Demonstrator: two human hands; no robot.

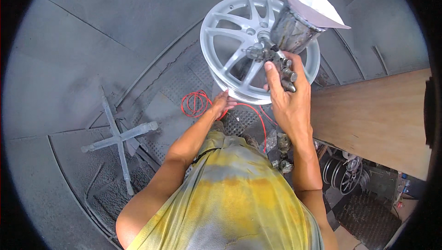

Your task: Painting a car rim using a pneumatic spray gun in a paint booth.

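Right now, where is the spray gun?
In the head view, the spray gun is right of centre in the upper half, in the right grip, overlapping the silver wheel and just below the dark cup.

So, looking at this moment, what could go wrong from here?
The spray gun in the right hand is close over the wheel; a slight dip could knock it against the spokes.

The bare left hand is at the wheel's lower edge, so it might smudge the finish if that is wet, which I can't tell.

The red hose loops loosely on the floor near the person and could snag a foot.
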